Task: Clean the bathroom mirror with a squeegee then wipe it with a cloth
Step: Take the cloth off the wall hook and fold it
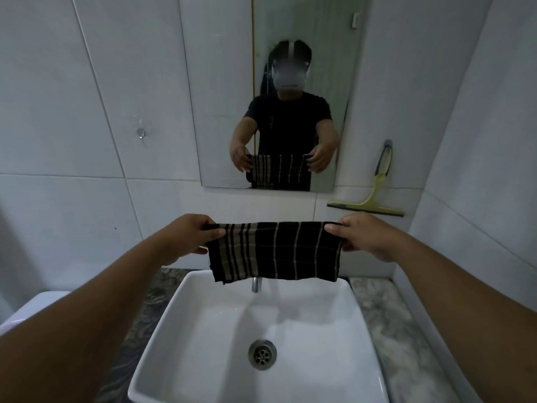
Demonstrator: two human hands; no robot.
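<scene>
Mirror [302, 91] hangs on the wall above the sink [220, 309], cloth [276, 251] stretched below it, pinched at its top corners by left hand [191, 237] and right hand [369, 235], squeegee [369, 205] hung up: wiping seems next, needing the cloth bunched and raised

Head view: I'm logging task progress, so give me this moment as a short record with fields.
setting: white basin below a wall mirror
cloth: dark striped cloth, stretched flat above the basin, in front of the tap
left hand: left hand pinches the cloth's left top corner
right hand: right hand pinches the right top corner
squeegee: green squeegee hangs from a wall hook, right of the mirror, unheld
stage: cloth not yet on the mirror
</scene>
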